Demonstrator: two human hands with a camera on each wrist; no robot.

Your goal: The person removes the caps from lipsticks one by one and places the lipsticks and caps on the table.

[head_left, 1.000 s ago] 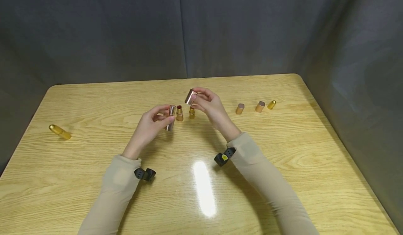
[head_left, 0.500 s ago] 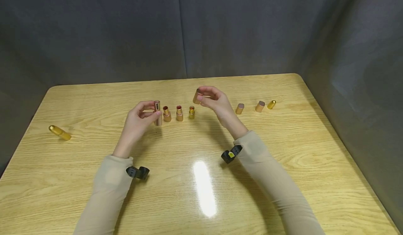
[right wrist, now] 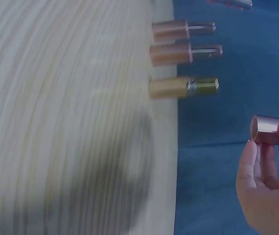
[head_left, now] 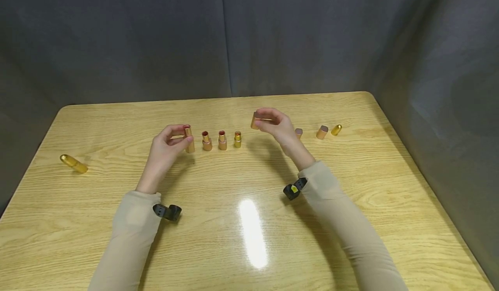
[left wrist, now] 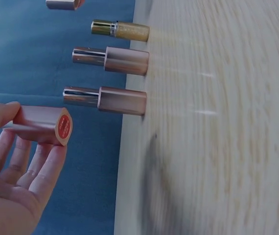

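Aloft toward the table's [head_left: 249,174] back edge
Left grip [head_left: 163,150] pinches rose-gold metallic tube [left wrist: 37,122], best steadied upright (right grip [head_left: 280,130] pinches rose-gold metallic cap [right wrist: 267,129]).

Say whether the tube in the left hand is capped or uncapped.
Uncapped: the tube in the left hand shows its open, reddish top in the head view.

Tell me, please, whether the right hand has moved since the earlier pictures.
Yes: in the head view, the right hand has moved rightward, away from the gold tube in the row, which stayed put.
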